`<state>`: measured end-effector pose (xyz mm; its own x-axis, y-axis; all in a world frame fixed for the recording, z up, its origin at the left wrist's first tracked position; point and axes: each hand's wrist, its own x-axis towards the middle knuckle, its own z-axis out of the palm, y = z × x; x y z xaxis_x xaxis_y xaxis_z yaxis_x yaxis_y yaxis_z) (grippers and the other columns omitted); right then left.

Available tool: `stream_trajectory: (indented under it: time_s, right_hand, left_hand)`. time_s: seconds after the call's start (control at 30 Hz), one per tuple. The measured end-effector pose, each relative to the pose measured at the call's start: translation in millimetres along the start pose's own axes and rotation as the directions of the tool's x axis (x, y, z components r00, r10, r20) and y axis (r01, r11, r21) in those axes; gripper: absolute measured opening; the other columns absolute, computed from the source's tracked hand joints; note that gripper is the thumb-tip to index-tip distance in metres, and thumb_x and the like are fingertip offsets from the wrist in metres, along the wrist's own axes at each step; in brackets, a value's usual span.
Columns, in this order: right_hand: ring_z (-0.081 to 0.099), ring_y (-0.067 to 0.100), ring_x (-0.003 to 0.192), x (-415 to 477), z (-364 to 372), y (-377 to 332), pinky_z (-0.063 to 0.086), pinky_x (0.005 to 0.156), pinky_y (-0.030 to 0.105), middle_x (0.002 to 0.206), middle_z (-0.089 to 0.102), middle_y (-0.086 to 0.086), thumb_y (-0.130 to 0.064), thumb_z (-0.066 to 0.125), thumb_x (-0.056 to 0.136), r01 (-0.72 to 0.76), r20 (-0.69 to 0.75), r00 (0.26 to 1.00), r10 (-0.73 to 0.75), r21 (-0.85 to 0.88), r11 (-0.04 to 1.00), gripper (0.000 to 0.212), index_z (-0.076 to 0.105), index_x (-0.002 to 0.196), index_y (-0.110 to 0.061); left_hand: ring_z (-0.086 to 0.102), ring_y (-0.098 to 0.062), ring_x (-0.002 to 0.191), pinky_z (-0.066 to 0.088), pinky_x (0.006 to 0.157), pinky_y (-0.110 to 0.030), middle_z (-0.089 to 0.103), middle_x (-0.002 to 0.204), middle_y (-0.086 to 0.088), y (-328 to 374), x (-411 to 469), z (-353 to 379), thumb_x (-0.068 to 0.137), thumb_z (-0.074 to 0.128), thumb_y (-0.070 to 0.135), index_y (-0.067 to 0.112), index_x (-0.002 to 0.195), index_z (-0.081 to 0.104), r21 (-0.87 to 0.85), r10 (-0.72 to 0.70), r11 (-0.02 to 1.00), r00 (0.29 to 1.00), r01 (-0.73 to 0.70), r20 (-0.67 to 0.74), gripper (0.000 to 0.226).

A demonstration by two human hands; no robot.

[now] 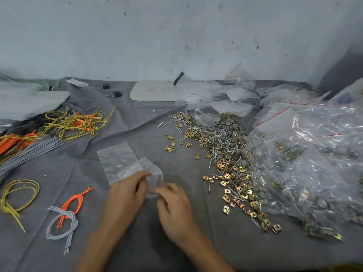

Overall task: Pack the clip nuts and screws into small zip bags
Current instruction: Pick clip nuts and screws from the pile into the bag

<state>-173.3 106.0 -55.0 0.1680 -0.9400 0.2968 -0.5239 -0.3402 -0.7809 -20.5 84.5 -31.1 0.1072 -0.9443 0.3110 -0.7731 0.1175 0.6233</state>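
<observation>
Seen from above, a grey cloth-covered surface [137,134]. In the near centre, the left hand [125,195] and right hand [172,203] meet over a small clear zip bag [151,169]. The left hand's fingertips pinch the bag's near edge. The right hand's fingers are curled narrow beside it, touching the plastic; whether they actually grip it cannot be told. A second empty zip bag [117,160] lies flat just to the left, partly under the first. To the right, a long heap of brass-coloured clip nuts [231,173] and silver screws [220,140] runs from far to near, spilling beside large clear bags [306,158] of the same parts. Coloured cords [74,122] lie far left. The step appears to be opening the bag's mouth: rubbing the two layers apart at the seal, then holding it wide, would make filling easier.
</observation>
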Motion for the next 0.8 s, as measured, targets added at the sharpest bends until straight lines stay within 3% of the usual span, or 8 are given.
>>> stream_trajectory:
  time_s: [0.07, 0.13, 0.2, 0.3, 0.53, 0.67, 0.8]
  right_hand:
    - [0.055, 0.010, 0.105, 6.0, -14.0, 5.3, 0.041, 0.094, 0.020, 0.114, 0.064, -0.008, -0.011, 0.053, 0.090, 0.000, -0.108, 0.994, -0.003, -0.026, 1.000, 0.035, 0.067, 0.119, -0.022]
    - [0.057, 0.013, 0.103, 24.1, -34.1, 16.4, 0.044, 0.092, 0.025, 0.110, 0.065, -0.005, -0.011, 0.055, 0.092, -0.038, -0.180, 0.983, 0.023, -0.080, 0.996, 0.034, 0.065, 0.122, -0.020]
    - [0.058, 0.020, 0.102, 55.9, -55.9, 32.8, 0.045, 0.090, 0.032, 0.109, 0.065, 0.002, -0.012, 0.054, 0.096, -0.096, -0.128, 0.989, 0.070, -0.210, 0.973, 0.027, 0.067, 0.120, -0.016]
    - [0.058, 0.025, 0.102, 110.3, -76.0, 55.0, 0.045, 0.088, 0.037, 0.109, 0.065, 0.009, -0.014, 0.050, 0.100, -0.157, -0.030, 0.987, 0.158, -0.391, 0.907, 0.023, 0.069, 0.113, -0.012]
    - [0.061, 0.034, 0.107, 184.4, -73.5, 74.6, 0.047, 0.094, 0.038, 0.113, 0.067, 0.015, -0.017, 0.052, 0.100, -0.033, 0.163, 0.972, 0.169, -0.615, 0.788, 0.026, 0.073, 0.113, -0.008]
    - [0.064, 0.031, 0.099, 185.6, -69.9, 78.9, 0.050, 0.087, 0.038, 0.104, 0.070, 0.013, -0.012, 0.059, 0.095, -0.041, 0.146, 0.977, 0.154, -0.582, 0.812, 0.017, 0.075, 0.099, -0.009]
    - [0.057, 0.024, 0.096, 174.2, -73.0, 83.0, 0.045, 0.082, 0.036, 0.099, 0.062, 0.003, -0.017, 0.060, 0.097, -0.106, 0.172, 0.961, 0.215, -0.487, 0.867, 0.003, 0.058, 0.096, -0.016]
  left_hand:
    - [0.068, -0.024, 0.074, 0.051, 0.068, -0.033, 0.074, 0.080, 0.004, -1.4, 1.7, 7.0, 0.089, 0.066, 0.008, 0.027, 0.106, 0.075, 0.009, -0.010, 1.000, 0.998, 0.010, -0.057, 0.027]
    - [0.071, -0.027, 0.084, 0.053, 0.073, -0.035, 0.077, 0.092, 0.000, 2.1, 2.1, 15.0, 0.088, 0.057, 0.019, 0.023, 0.109, 0.076, 0.021, -0.025, 0.999, 0.998, 0.026, -0.050, 0.028]
    - [0.071, -0.029, 0.098, 0.055, 0.081, -0.039, 0.077, 0.107, -0.001, 8.1, 4.5, 25.2, 0.085, 0.048, 0.026, 0.023, 0.113, 0.075, 0.047, -0.019, 0.999, 1.000, 0.019, 0.002, 0.039]
    - [0.070, -0.029, 0.101, 0.053, 0.079, -0.037, 0.076, 0.109, -0.002, 13.7, 13.4, 39.5, 0.093, 0.055, 0.022, 0.024, 0.116, 0.073, 0.082, -0.009, 0.997, 1.000, 0.008, 0.019, 0.030]
    - [0.070, -0.028, 0.097, 0.053, 0.074, -0.036, 0.076, 0.105, 0.001, 12.5, 20.3, 48.6, 0.095, 0.062, 0.021, 0.029, 0.115, 0.072, 0.042, -0.033, 0.999, 0.999, 0.032, 0.007, 0.023]
    - [0.069, -0.027, 0.098, 0.050, 0.074, -0.035, 0.076, 0.104, 0.000, 10.0, 22.7, 48.2, 0.095, 0.059, 0.021, 0.030, 0.117, 0.070, 0.035, -0.033, 0.999, 0.999, 0.032, 0.024, 0.026]
    - [0.068, -0.027, 0.098, 0.049, 0.075, -0.035, 0.076, 0.104, 0.000, 7.5, 23.3, 49.3, 0.094, 0.059, 0.018, 0.029, 0.117, 0.071, 0.024, -0.056, 0.998, 0.998, 0.055, 0.024, 0.028]
